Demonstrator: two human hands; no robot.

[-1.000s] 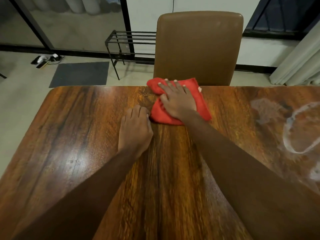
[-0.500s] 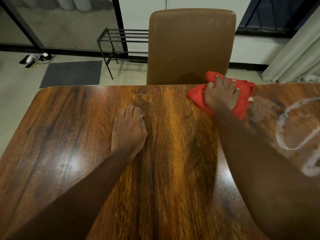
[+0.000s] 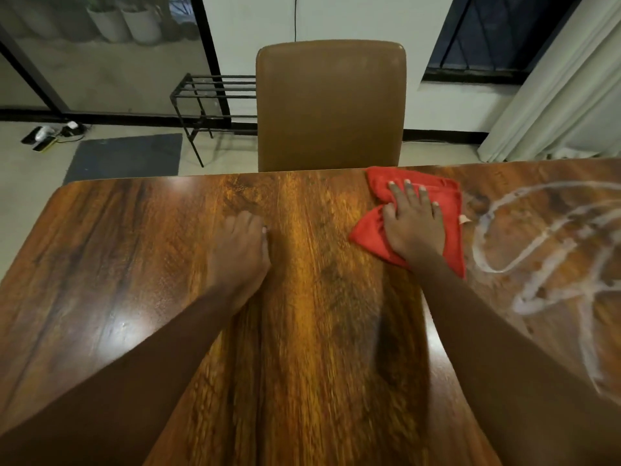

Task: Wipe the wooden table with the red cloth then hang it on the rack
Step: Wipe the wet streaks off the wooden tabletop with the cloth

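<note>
Just one red cloth [image 3: 447, 210], two hands.

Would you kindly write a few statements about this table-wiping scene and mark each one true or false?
1. The right hand presses flat on the red cloth. True.
2. The left hand holds a corner of the cloth. False: it rests on the bare wooden table, apart from the cloth.
3. White smears lie on the table to the right of the cloth. True.
4. The cloth hangs on the black rack. False: it lies on the table.
5. A brown chair stands at the table's far edge. True.
</note>
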